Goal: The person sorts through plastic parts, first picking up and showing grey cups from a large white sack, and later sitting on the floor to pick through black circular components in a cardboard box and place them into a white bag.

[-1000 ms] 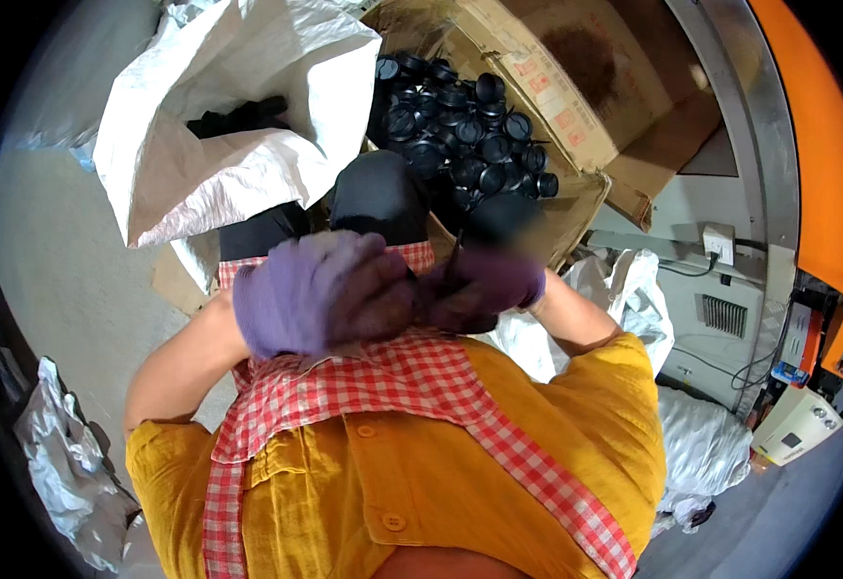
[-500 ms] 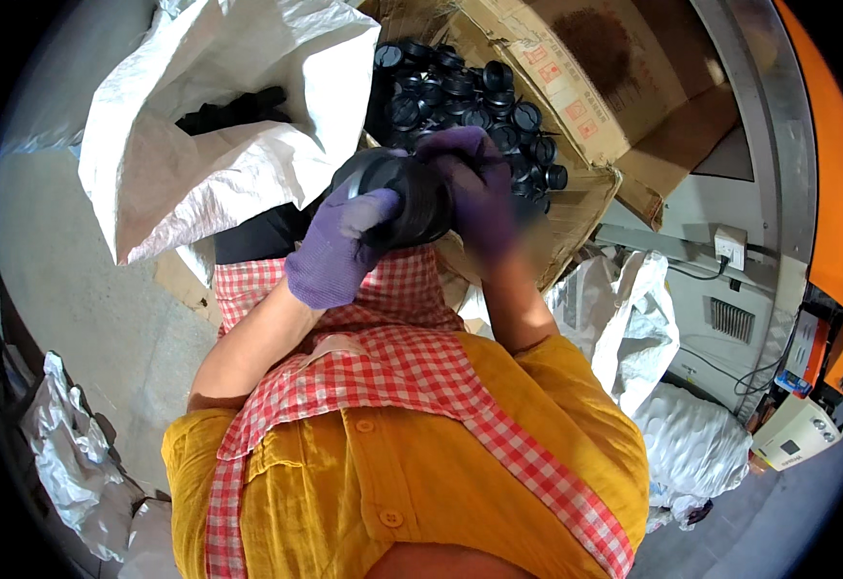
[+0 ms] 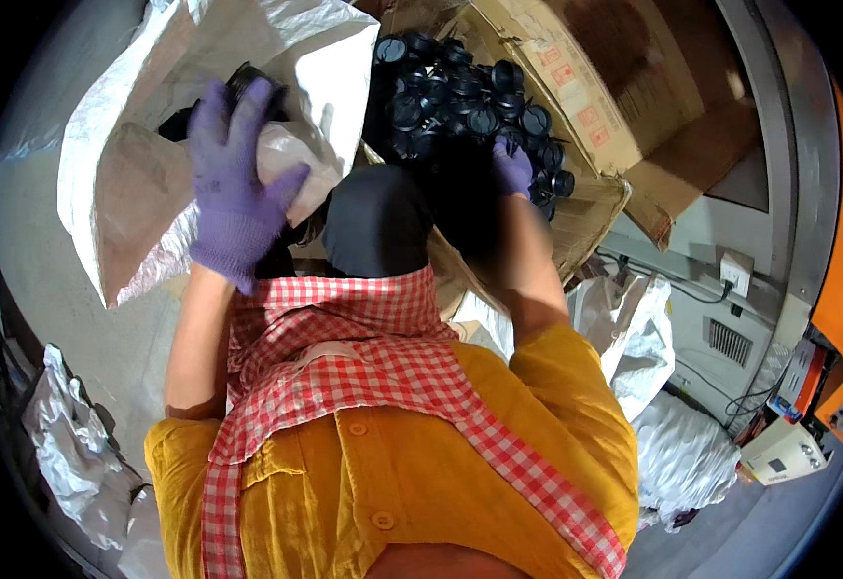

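Observation:
My left hand (image 3: 233,198), in a purple knit glove, reaches over the mouth of a white woven sack (image 3: 323,72). Its fingers are stretched and spread. Just beyond the fingertips a black round part (image 3: 246,79) is in the sack, beside other dark pieces. My right hand (image 3: 512,170), gloved the same way, is down in an open cardboard box (image 3: 590,198) at a heap of black round caps (image 3: 460,85). Dark shapes hide most of its fingers, so whether it grips a cap does not show.
Box flaps (image 3: 576,92) stand up at the far right. Behind them is a grey machine cabinet (image 3: 730,338) with a plug and cable. White plastic bags (image 3: 682,449) lie on the right, crumpled ones (image 3: 79,454) on the left. My dark-clad knee (image 3: 375,222) is between sack and box.
Both hands held a large black round part together over my lap. They have parted: the left moved left to the sack, the right went into the box. The part is out of the hands' former place.

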Demonstrator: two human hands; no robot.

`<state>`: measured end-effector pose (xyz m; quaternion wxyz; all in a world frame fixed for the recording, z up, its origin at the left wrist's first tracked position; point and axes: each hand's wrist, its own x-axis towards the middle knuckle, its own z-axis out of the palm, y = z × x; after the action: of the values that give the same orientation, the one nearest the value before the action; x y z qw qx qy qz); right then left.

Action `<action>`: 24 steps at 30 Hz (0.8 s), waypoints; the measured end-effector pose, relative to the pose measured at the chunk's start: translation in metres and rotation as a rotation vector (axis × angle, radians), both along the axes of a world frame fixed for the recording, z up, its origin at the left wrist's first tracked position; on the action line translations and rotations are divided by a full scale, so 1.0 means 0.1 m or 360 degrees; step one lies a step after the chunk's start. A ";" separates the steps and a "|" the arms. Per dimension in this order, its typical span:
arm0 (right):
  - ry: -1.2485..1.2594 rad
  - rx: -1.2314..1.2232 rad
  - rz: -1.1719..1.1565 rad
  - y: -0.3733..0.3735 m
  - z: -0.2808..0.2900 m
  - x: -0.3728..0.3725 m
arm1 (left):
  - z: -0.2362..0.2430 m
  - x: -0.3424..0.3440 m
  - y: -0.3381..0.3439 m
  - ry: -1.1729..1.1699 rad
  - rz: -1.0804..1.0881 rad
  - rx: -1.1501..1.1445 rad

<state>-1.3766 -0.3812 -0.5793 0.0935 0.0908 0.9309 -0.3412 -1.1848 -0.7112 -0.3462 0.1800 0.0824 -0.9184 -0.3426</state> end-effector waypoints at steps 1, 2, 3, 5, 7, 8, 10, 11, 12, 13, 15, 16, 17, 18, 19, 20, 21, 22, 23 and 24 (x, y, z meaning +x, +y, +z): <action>-0.0108 0.0098 0.0108 -0.07 -0.01 -0.10 | -0.05 0.01 -0.01 -0.0061 0.0120 -0.0007; -0.0117 0.0091 0.0137 -0.11 -0.08 -0.17 | -0.09 0.06 0.05 -0.0109 -0.0015 0.0345; -0.0222 0.0059 0.0077 -0.14 -0.17 -0.22 | -0.10 0.11 0.13 -0.0214 -0.0058 0.0302; -0.0341 0.0122 -0.0074 0.40 -0.83 -0.54 | -0.08 -0.01 0.21 -0.0282 -0.0210 0.0266; -0.0237 0.0059 -0.0058 0.28 -0.88 -0.51 | -0.15 0.03 0.19 -0.0316 -0.0217 0.0179; -0.0124 0.0007 -0.0081 0.25 -0.83 -0.44 | -0.15 0.04 0.20 -0.0316 -0.0204 0.0183; 0.0115 -0.0491 -0.0414 0.16 -0.68 -0.26 | -0.12 0.04 0.21 -0.0386 -0.0240 0.0391; 0.0347 -0.1000 -0.0732 0.02 -0.51 -0.15 | -0.11 0.05 0.22 -0.0383 -0.0218 0.0388; 0.0345 -0.1002 -0.0724 -0.11 -0.26 -0.02 | -0.12 0.04 0.24 -0.0367 -0.0215 0.0602; 0.0406 -0.1153 -0.0721 -0.22 0.08 0.13 | -0.12 0.02 0.27 -0.0349 -0.0218 0.0820; 0.0533 -0.1433 -0.0584 -0.21 0.46 0.45 | -0.07 -0.05 0.43 -0.0326 -0.0238 0.0986; 0.0585 -0.1560 -0.0428 -0.19 0.57 0.59 | -0.04 -0.08 0.51 -0.0308 -0.0239 0.1147; 0.0824 -0.1212 -0.0217 -0.33 0.80 0.77 | -0.03 -0.11 0.59 -0.0361 -0.0235 0.1247; 0.1045 -0.0854 -0.0009 -0.53 1.13 0.94 | 0.00 -0.15 0.67 -0.0354 -0.0250 0.1249; 0.1068 -0.0798 0.0326 -0.65 1.44 1.10 | 0.02 -0.19 0.75 -0.0404 -0.0208 0.1350; 0.1080 -0.0737 0.0660 -0.76 1.74 1.22 | 0.05 -0.21 0.79 -0.0456 -0.0163 0.1447; 0.1090 -0.0737 0.0657 -0.87 1.98 1.29 | 0.05 -0.20 0.80 -0.0451 -0.0171 0.1443; 0.1136 -0.0739 0.1158 -0.97 2.19 1.34 | 0.04 -0.19 0.80 -0.0378 -0.0118 0.1681; 0.1169 -0.0726 0.1654 -1.01 2.30 1.39 | 0.05 -0.19 0.80 -0.0305 -0.0072 0.1915; 0.1181 -0.0724 0.1652 -0.97 2.29 1.43 | 0.04 -0.16 0.80 -0.0228 -0.0021 0.2149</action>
<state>-1.2337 -0.4787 -0.3507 -0.0638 -0.5132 0.7293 -0.4481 -1.2012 -0.6315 -0.3417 0.0259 0.1937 -0.5132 -0.8357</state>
